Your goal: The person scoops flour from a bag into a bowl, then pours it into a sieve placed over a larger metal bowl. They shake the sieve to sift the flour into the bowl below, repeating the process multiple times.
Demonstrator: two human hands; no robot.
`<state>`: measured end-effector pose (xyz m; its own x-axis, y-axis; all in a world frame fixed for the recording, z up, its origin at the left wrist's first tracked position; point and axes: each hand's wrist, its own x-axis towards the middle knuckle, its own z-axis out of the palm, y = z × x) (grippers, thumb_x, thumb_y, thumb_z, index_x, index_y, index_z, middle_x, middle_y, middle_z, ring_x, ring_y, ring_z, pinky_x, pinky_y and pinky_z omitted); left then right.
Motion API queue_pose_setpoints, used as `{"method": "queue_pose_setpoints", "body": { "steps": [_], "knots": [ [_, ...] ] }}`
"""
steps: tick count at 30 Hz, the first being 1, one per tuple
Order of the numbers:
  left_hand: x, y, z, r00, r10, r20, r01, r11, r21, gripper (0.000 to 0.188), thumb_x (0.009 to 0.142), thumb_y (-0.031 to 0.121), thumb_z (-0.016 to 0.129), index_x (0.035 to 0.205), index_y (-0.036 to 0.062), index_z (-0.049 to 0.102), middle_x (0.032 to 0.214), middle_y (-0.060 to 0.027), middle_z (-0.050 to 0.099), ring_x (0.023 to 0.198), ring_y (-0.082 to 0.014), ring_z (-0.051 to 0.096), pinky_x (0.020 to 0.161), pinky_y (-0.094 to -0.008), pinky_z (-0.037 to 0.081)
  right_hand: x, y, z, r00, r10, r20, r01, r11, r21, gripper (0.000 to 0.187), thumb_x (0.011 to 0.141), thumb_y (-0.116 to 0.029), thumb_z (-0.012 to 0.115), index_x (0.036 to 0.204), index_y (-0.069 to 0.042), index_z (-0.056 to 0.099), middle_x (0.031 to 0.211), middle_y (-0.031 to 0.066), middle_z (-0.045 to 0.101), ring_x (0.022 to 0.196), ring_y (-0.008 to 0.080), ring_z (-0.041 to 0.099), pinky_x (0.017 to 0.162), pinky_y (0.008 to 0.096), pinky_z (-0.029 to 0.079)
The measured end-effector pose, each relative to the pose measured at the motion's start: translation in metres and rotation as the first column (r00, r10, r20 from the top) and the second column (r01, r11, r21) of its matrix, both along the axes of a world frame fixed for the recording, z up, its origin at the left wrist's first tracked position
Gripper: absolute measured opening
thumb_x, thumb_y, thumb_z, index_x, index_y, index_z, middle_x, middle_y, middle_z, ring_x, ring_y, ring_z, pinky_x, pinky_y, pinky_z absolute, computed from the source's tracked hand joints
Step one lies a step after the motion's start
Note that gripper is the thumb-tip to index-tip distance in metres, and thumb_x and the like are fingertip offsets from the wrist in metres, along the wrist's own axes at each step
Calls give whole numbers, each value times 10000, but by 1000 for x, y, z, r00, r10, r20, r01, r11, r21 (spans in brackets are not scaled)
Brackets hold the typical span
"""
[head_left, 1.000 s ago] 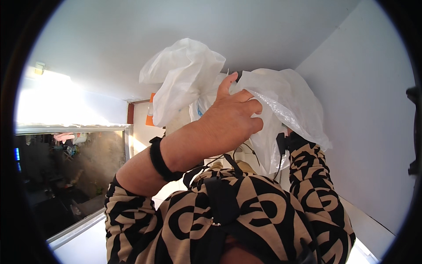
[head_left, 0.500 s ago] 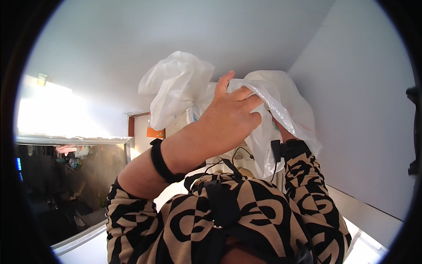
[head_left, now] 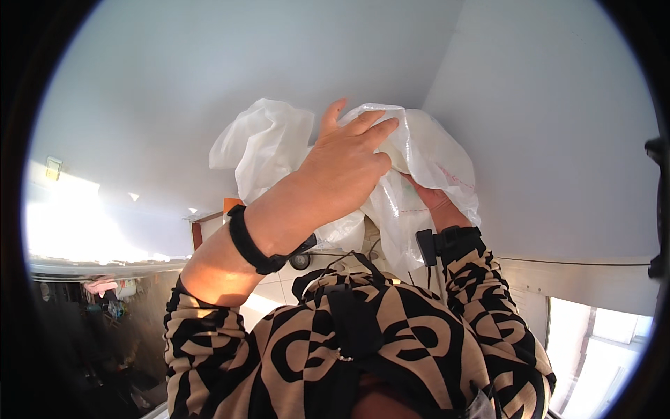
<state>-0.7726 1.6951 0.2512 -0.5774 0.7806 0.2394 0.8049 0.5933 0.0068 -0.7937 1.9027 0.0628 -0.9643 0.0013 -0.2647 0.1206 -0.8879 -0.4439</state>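
Left hand (head_left: 347, 164): fingers spread against white plastic bag (head_left: 436, 150)
Right hand (head_left: 438, 204): partly behind that bag — grip cannot be told
Wristbands (head_left: 244, 242): black

No words or numbers can be read. On the right side of a translucent white plastic bag (head_left: 436, 143), a row of faint reddish marks (head_left: 452, 176) runs at a slant, too small and blurred to make out. Lower down, a thin, broken reddish line (head_left: 414, 211) crosses the plastic hanging at the near side, likewise illegible. Bold black-and-tan curves on the person's patterned top (head_left: 412, 342) resemble letter shapes but spell no legible word.
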Motion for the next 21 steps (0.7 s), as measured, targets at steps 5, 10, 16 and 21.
{"method": "queue_pose_setpoints", "body": {
  "steps": [5,10,16,21],
  "knots": [
    [8,-8,1,1000,-4,13,4,1000,-12,91,622,45,693,691,74,640,1330,-113,436,1295,-249,304,1027,-575,173,13,-4,17,999,-16,-32,16,1000,12,447,840,-337,566,1222,-125,475,1203,67,517,1086,250,515,873,421,474],
    [15,-17,0,1000,-17,24,18,999,-41,179,636,38,695,805,82,651,1336,-109,422,1301,-253,295,1037,-561,170,35,-6,35,999,-28,25,25,994,107,427,879,-286,501,1263,-112,437,1273,89,469,1169,287,465,944,486,440],
    [25,-30,-4,997,-71,-14,70,996,-47,345,632,24,700,961,91,623,1336,-102,418,1307,-248,287,1046,-551,167,70,-7,39,994,-58,87,44,987,156,442,790,-22,421,1226,40,394,1194,174,472,1112,338,479,969,487,421],
    [34,-37,-6,993,-116,-33,114,992,-44,329,650,22,683,966,86,618,1342,-93,414,1308,-252,287,1047,-555,166,102,-9,43,994,-46,96,31,988,152,467,764,14,395,1221,96,346,1204,208,444,1114,342,472,979,488,411]
  ]
}}
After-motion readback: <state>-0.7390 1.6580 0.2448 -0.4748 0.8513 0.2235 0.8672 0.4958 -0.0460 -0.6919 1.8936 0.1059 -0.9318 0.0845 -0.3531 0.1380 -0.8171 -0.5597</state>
